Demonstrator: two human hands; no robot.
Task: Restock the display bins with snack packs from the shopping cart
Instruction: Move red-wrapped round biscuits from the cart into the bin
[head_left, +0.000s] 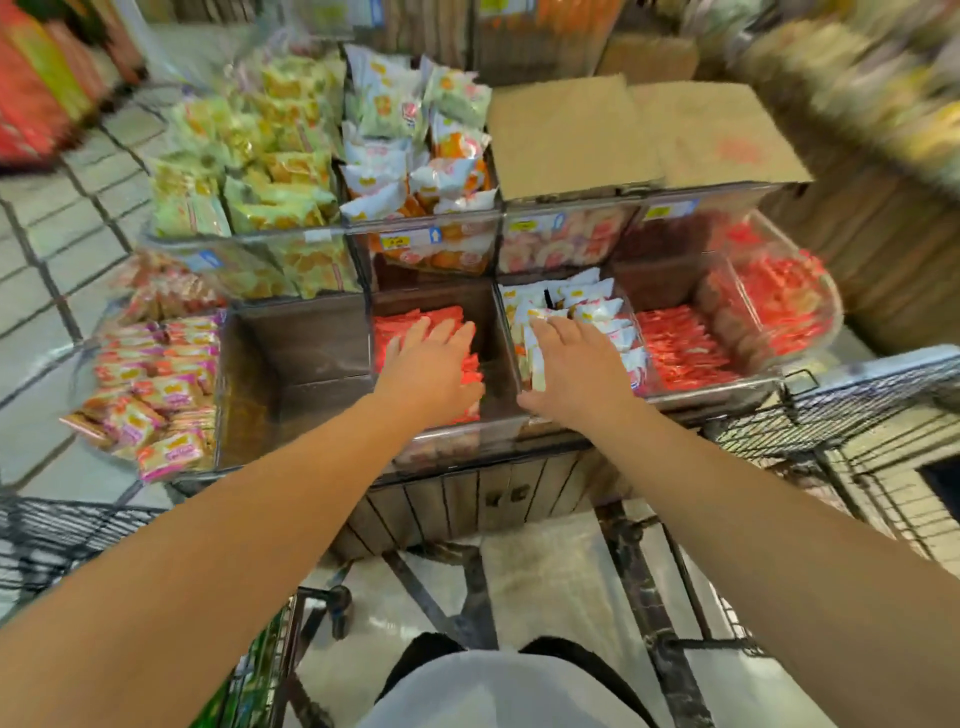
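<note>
Clear-fronted display bins (452, 441) stand in two tiers in front of me. My left hand (434, 364) lies flat with spread fingers on the red snack packs (415, 325) in the front middle bin. My right hand (576, 364) rests, fingers straight, on the white and yellow snack packs (592, 306) in the bin beside it. Neither hand grips a pack. A black wire shopping cart (852, 410) stands at the right, and another cart's mesh (62, 535) shows at the lower left.
An empty brown compartment (306, 364) sits left of the red packs. Pink packs (156, 384) fill the far left bin, more red packs (685, 348) the right one. Two cardboard boxes (571, 135) lie on the upper tier. Tiled floor lies below me.
</note>
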